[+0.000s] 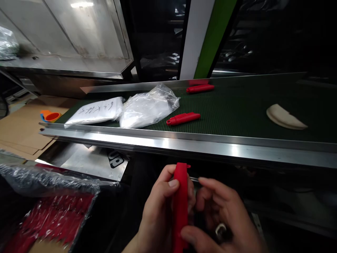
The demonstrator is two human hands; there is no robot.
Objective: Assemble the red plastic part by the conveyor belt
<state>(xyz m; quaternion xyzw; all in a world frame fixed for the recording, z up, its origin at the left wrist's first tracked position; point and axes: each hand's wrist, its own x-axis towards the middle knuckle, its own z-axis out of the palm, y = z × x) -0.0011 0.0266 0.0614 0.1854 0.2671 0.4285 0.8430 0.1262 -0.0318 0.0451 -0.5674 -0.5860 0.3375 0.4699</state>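
Head view: long red plastic handle piece (180, 207) upright, clasped in left hand (160, 211), thumb across its side; right hand (223, 218) closed around its lower end, thumb touching. Low and central, below green conveyor belt (237, 105) carrying two similar red pieces (183, 118).

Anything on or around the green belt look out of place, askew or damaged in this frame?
One thing stands out: a cream curved piece lies alone on the green belt, unlike the two red handles there. Two plastic bags lie loosely at the belt's left end. Nothing looks spilled or broken.
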